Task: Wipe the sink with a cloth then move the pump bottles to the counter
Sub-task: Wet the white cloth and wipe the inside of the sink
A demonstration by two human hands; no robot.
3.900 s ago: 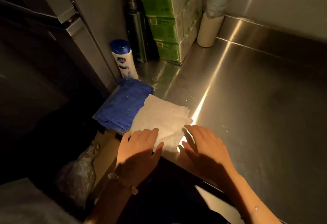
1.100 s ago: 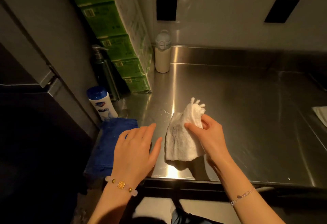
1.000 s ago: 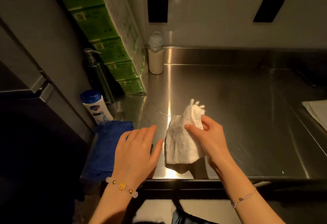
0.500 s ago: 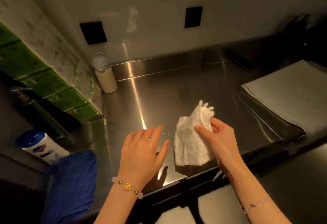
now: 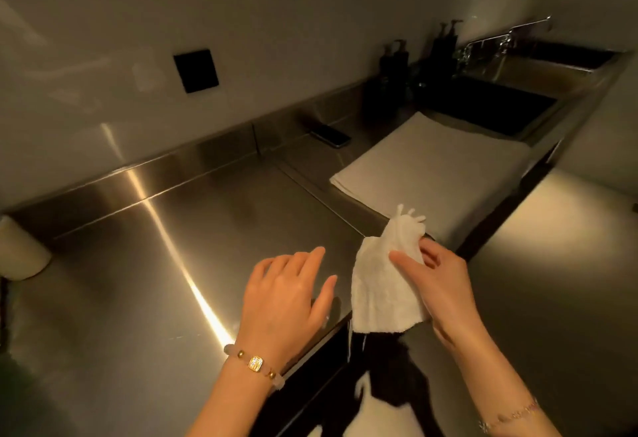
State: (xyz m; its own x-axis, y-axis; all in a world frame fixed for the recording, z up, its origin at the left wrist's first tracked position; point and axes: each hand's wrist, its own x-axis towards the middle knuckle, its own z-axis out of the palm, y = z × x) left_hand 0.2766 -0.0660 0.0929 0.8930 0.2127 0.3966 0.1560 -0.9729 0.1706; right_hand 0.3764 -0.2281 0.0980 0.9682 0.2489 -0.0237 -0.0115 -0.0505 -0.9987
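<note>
My right hand (image 5: 436, 284) grips a white cloth (image 5: 381, 293), which hangs bunched above the front edge of the steel counter (image 5: 193, 229). My left hand (image 5: 288, 293) hovers open just left of the cloth, fingers spread, palm down over the counter. The dark sink (image 5: 483, 105) lies far off at the upper right, with a tap (image 5: 511, 36) above it. Two dark pump bottles (image 5: 395, 60) stand at the sink's left back corner, and further dark pump bottles (image 5: 447, 43) stand behind them against the wall.
A large folded white towel (image 5: 435, 171) lies on the counter between me and the sink. A dark phone (image 5: 329, 135) rests by the backsplash. A pale bottle (image 5: 20, 253) shows at the left edge. Black wall plate (image 5: 196, 71) above.
The view has swung right: the blue cloth and green boxes left the frame, the sink and pump bottles came in. My right hand lifted the white cloth off the counter and still holds it.
</note>
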